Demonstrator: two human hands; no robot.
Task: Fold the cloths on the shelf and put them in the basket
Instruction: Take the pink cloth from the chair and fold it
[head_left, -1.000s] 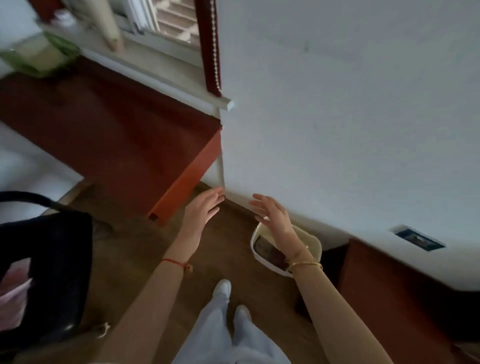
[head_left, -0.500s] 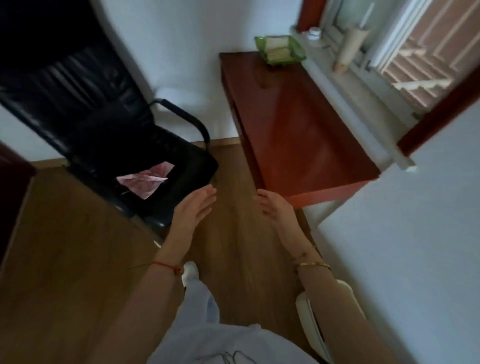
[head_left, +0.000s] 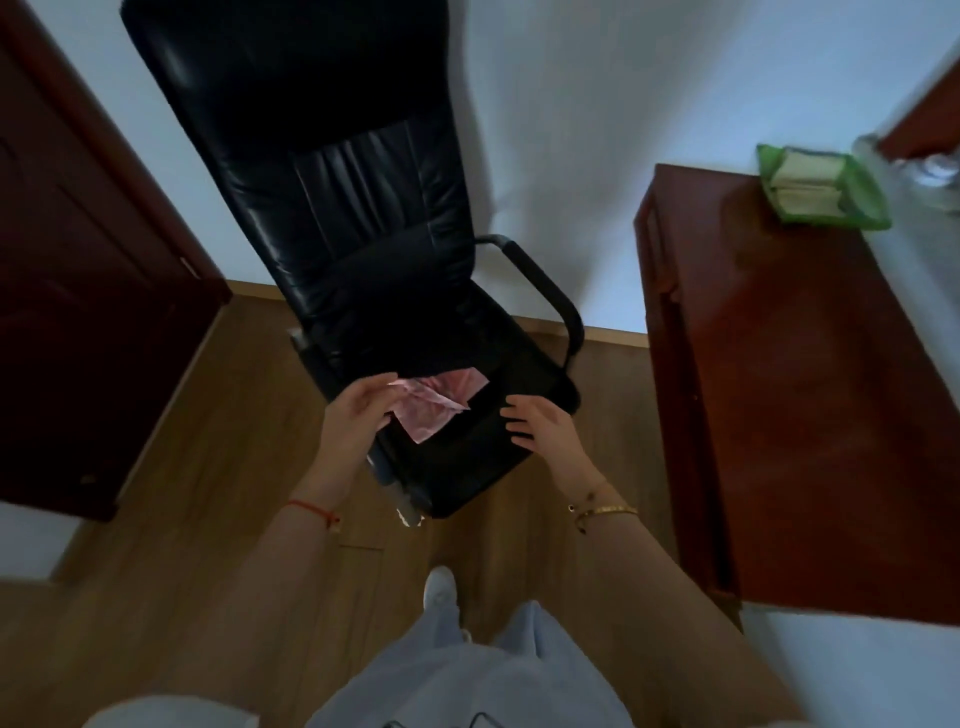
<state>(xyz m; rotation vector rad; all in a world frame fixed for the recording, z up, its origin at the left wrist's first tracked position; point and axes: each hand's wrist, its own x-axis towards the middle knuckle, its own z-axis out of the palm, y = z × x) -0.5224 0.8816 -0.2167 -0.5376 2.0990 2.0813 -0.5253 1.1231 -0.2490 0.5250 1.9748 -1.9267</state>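
A crumpled pink cloth lies on the seat of a black office chair in front of me. My left hand is at the cloth's left edge, fingers curled against it; whether it grips the cloth is unclear. Over the seat's front right part hovers my right hand, fingers spread and empty. A green basket with pale folded cloths inside stands at the far end of a red-brown table on the right.
A dark wooden cabinet stands on the left against the white wall. The chair's right armrest juts toward the table. Wooden floor runs between the furniture, and my legs and a white shoe are below.
The view has swung left from the wall and white bin to the chair. Both hands have moved forward over the seat, the left reaching the pink cloth.
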